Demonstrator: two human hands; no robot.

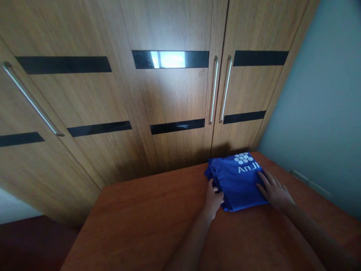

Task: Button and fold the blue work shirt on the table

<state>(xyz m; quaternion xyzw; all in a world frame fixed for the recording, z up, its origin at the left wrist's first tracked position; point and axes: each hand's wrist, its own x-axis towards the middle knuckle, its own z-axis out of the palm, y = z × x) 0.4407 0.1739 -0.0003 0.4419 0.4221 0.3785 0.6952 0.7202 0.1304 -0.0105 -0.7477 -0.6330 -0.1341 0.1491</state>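
Note:
A folded blue garment (237, 181) with a white dot logo and white letters lies at the far right of a reddish-brown wooden table (148, 223). My left hand (214, 197) rests against the garment's left edge, fingers curled at the fold. My right hand (274, 189) lies flat on its right side, fingers stretched out and spread on the cloth.
A wooden wardrobe (155, 97) with black glossy strips and long metal handles (213, 89) stands right behind the table. A pale blue wall (330, 106) closes the right side. Dark red floor (27, 247) shows at the lower left.

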